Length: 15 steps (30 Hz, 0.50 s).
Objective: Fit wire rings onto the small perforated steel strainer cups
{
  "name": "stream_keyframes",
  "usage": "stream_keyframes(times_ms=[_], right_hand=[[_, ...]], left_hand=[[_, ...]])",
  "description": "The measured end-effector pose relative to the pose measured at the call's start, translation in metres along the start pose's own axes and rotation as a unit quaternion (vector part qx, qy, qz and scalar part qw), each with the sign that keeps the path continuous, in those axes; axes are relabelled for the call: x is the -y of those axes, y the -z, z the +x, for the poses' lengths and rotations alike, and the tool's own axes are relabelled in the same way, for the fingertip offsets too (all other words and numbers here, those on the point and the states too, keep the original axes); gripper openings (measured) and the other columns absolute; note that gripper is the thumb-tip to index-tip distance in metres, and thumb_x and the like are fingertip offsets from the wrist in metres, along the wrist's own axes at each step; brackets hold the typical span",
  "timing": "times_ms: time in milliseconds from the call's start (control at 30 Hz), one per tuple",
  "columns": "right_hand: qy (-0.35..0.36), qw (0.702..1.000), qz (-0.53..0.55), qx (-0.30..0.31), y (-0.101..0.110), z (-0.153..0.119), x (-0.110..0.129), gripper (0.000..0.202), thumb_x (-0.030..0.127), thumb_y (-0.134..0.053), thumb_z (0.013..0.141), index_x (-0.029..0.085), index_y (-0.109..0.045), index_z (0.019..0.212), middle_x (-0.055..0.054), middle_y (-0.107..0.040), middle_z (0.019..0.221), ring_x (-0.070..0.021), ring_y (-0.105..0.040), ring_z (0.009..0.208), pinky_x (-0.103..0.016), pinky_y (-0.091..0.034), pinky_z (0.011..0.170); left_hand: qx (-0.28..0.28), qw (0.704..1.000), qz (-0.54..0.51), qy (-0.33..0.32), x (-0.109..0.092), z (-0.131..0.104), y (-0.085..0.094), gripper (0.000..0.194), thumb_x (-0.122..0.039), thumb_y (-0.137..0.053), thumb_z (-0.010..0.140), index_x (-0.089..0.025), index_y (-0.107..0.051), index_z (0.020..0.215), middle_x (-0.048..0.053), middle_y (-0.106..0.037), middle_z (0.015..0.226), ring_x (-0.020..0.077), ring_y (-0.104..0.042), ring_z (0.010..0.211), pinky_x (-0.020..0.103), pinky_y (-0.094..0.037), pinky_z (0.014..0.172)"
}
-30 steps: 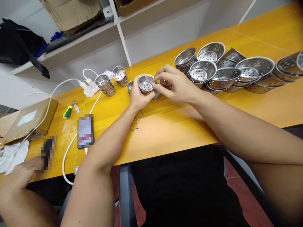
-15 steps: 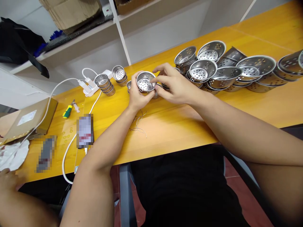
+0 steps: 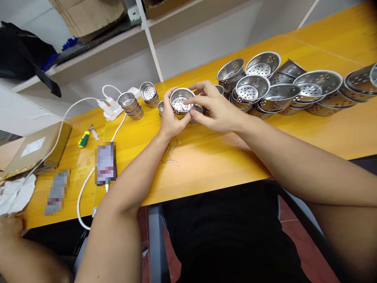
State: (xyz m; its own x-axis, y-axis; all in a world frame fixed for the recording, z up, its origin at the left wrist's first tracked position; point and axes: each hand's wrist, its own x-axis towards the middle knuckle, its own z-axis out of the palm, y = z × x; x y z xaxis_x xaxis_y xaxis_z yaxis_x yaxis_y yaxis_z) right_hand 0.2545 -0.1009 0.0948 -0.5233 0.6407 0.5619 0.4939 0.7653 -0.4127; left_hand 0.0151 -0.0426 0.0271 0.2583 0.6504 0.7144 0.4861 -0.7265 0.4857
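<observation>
My left hand [image 3: 171, 120] is wrapped round a small perforated metal cup [image 3: 182, 98], its open top facing me. From the right, my right hand [image 3: 216, 108] reaches to the same cup, with the index fingertip inside the rim and the thumb near its lower side. A thin line, perhaps a wire, shows inside the cup; whether my right fingers grip it is too small to tell. Several curved thin wires [image 3: 173, 160] lie on the orange table [image 3: 206, 161] below my hands. More small cups stand partly hidden behind my hands.
Stacked cups [image 3: 127, 101] stand left, beside a white power strip [image 3: 113, 112]. Many larger perforated cups [image 3: 251, 89] are piled right. A phone [image 3: 106, 163], cable, screwdriver [image 3: 84, 139] and cardboard box [image 3: 41, 147] lie left. Another person's hand [image 3: 10, 225] rests at the lower left edge.
My right index finger has shifted slightly left and down in the cup, and a thin line now shows there. The other person's hand has moved slightly left.
</observation>
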Motion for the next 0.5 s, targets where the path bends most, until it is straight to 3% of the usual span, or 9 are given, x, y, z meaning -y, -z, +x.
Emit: stream_keyframes(times_ms=[200, 367, 500], right_hand=[[0.000, 0.999, -0.036, -0.011, 0.006, 0.001, -0.010, 0.037, 0.045, -0.064, 0.118, 0.034, -0.086, 0.146, -0.018, -0.069, 0.170, -0.0514, -0.057, 0.161, -0.080, -0.045, 0.135], [0.009, 0.999, -0.039, -0.007, 0.002, -0.001, -0.028, 0.030, 0.053, -0.070, 0.117, 0.036, -0.088, 0.135, -0.017, -0.078, 0.161, -0.0522, -0.058, 0.156, -0.084, -0.039, 0.135], [0.021, 0.996, -0.080, 0.020, -0.001, -0.003, -0.033, 0.031, 0.044, -0.067, 0.118, 0.032, -0.092, 0.131, -0.019, -0.077, 0.161, -0.0551, -0.061, 0.153, -0.090, -0.039, 0.132]], left_hand=[[0.011, 0.998, 0.059, 0.022, 0.009, 0.006, 0.013, 0.102, -0.093, -0.087, 0.089, -0.036, -0.055, 0.167, 0.016, -0.064, 0.168, 0.0473, -0.057, 0.172, 0.074, -0.037, 0.152], [0.055, 0.995, 0.072, 0.046, 0.002, 0.007, 0.014, 0.100, -0.094, -0.090, 0.085, -0.036, -0.064, 0.162, 0.014, -0.077, 0.165, 0.0480, -0.057, 0.172, 0.080, -0.010, 0.159], [0.079, 0.993, 0.082, 0.035, -0.001, 0.006, 0.012, 0.092, -0.092, -0.090, 0.087, -0.036, -0.070, 0.157, 0.014, -0.081, 0.163, 0.0485, -0.054, 0.176, 0.080, 0.008, 0.160]])
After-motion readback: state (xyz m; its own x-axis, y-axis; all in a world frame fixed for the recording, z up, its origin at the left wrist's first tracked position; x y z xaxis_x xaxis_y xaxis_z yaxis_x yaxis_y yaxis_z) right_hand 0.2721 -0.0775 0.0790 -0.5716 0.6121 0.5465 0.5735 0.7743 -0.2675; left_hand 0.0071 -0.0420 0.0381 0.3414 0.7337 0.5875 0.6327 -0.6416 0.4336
